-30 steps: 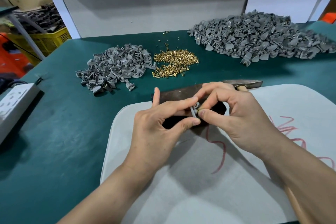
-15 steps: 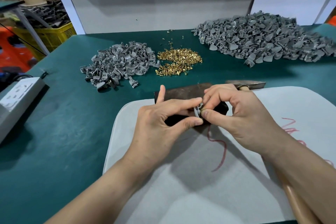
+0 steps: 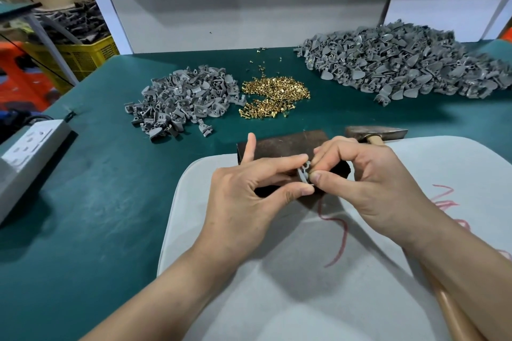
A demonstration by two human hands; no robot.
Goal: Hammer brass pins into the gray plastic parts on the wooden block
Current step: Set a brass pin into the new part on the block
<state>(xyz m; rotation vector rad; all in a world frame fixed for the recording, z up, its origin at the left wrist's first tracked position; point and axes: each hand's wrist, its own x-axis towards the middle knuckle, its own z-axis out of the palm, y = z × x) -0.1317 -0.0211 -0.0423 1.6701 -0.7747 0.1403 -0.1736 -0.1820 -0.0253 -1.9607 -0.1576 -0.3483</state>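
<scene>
My left hand (image 3: 249,196) pinches a small gray plastic part (image 3: 304,173) between thumb and forefinger, just above the dark wooden block (image 3: 282,147). My right hand (image 3: 368,183) meets it from the right, thumb and forefinger pinched at the part; a brass pin there is too small to make out. A hammer (image 3: 376,133) lies behind my right hand, its wooden handle running under my right forearm. Loose brass pins (image 3: 274,99) form a heap at the table's middle back.
A small pile of gray parts (image 3: 180,99) lies left of the pins, a large pile (image 3: 401,63) at the back right. A pale gray board (image 3: 304,285) with red scribbles covers the near green table (image 3: 97,202). A white power strip (image 3: 30,147) sits at the left edge.
Both hands stay pinched together at the gray part over the block; only the fingertips shift slightly. The camera view has moved a little.
</scene>
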